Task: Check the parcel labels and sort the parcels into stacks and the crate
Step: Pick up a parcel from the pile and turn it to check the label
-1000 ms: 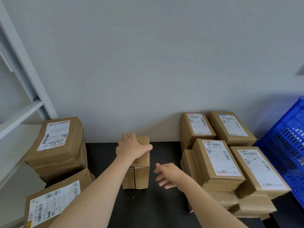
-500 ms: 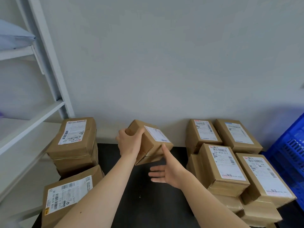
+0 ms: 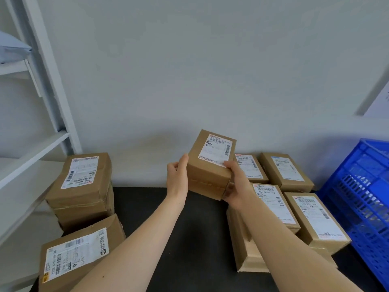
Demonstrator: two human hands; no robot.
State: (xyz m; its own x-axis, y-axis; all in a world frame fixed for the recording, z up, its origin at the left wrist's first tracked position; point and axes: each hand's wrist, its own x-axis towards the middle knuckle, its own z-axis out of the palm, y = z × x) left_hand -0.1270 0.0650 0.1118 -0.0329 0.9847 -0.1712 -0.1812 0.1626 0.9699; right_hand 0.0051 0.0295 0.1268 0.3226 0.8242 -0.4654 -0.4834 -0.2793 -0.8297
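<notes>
The person holds a small brown cardboard parcel with a white printed label (image 3: 211, 165) in the air with both hands, above the back part of the flat black surface (image 3: 189, 239) and in front of the pale wall (image 3: 210, 70). The label face points up and towards the camera; the long axis of the parcel runs from the near edge to the far edge, and the far end is raised and leans a little to the right; the top line of the label is at the far end.

The left hand (image 3: 176, 181) grips the left side of the parcel, its thumb lying along the upper left edge; the right hand (image 3: 237, 186) grips the near right corner, its thumb pressing on the lower corner of the label and its fingers curled under the parcel.

To the left, a stack of larger brown taped parcels (image 3: 84, 186) stands beside a white metal shelf rack (image 3: 42, 144), its top label facing up; one more brown labelled parcel (image 3: 80, 256) lies nearer, at the front left.

To the right, a group of brown labelled parcels in low stacks (image 3: 315, 220) stands just beside the held parcel; a blue plastic crate with a slotted wall (image 3: 362, 207) stands at the right edge, next to this group.
</notes>
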